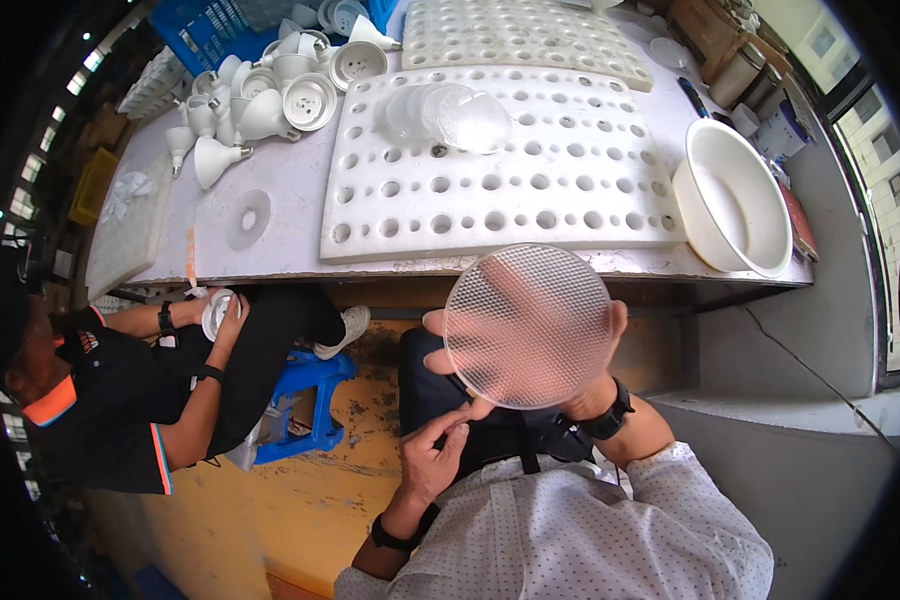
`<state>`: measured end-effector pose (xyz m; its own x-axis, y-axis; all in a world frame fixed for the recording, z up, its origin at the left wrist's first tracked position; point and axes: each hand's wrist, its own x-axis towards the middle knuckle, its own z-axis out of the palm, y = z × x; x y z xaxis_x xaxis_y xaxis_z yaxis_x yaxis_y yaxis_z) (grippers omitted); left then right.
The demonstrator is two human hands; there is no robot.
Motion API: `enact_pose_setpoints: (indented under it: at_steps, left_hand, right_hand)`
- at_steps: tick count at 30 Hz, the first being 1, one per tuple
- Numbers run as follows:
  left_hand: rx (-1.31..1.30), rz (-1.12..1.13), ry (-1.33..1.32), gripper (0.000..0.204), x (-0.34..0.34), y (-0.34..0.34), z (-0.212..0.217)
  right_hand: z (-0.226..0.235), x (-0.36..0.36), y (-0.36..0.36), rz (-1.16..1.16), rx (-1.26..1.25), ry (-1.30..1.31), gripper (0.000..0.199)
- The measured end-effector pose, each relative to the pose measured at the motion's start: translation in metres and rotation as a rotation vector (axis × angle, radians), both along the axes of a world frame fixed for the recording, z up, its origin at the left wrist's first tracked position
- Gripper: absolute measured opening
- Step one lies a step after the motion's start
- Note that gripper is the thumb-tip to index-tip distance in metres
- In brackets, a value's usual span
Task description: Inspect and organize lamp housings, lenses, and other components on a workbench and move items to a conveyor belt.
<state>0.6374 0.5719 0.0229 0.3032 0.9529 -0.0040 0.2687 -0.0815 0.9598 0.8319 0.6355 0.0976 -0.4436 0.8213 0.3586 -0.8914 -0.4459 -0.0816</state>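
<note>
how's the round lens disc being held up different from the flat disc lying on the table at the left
The held lens disc is raised upright in the right hand, its face covered in a fine grid texture; the table disc lies flat, smooth, with a small centre hole. The held one looks larger, though it sits closer to the camera. Both are round and see-through.

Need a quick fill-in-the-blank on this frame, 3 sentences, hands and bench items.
1. The right hand holds up a round, textured, clear ____ in front of the bench.
2. The left hand is ____, its fingers near the lower rim of that clear piece.
3. The white basin sits at the ____ end of the foam tray with holes.

Missing words: disc; empty; right
</note>
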Motion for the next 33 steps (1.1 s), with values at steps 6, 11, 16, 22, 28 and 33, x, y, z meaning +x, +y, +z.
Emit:
enact_pose_setpoints:
  at_steps: [6, 11, 16, 22, 28, 33]
  left_hand:
    - [0.172, 0.111, -0.099, 0.013, 0.001, 0.013, 0.037]
    - [0.367, 0.139, -0.126, 0.015, 0.001, 0.019, 0.044]
    - [0.619, 0.047, 0.037, 0.035, 0.016, 0.031, 0.054]
    - [0.384, 0.079, -0.016, 0.037, 0.021, 0.025, 0.036]
    - [-0.072, 0.119, -0.711, 0.032, 0.011, 0.031, 0.036]
    - [-0.328, -0.009, -1.098, 0.036, 0.003, 0.032, 0.036]
  right_hand:
    - [-0.031, -0.003, 0.006, -0.014, -0.043, -0.098, 0.095]
    - [-0.041, -0.009, 0.006, -0.038, -0.07, -0.187, 0.096]
    - [-0.049, -0.019, -0.001, -0.159, -0.065, -0.392, 0.102]
    - [-0.041, -0.034, -0.012, -0.424, 0.069, -1.034, 0.112]
    - [-0.04, -0.029, -0.011, -0.52, -0.097, -0.988, 0.07]
    - [-0.043, -0.025, -0.021, -0.429, -0.192, -0.931, 0.041]
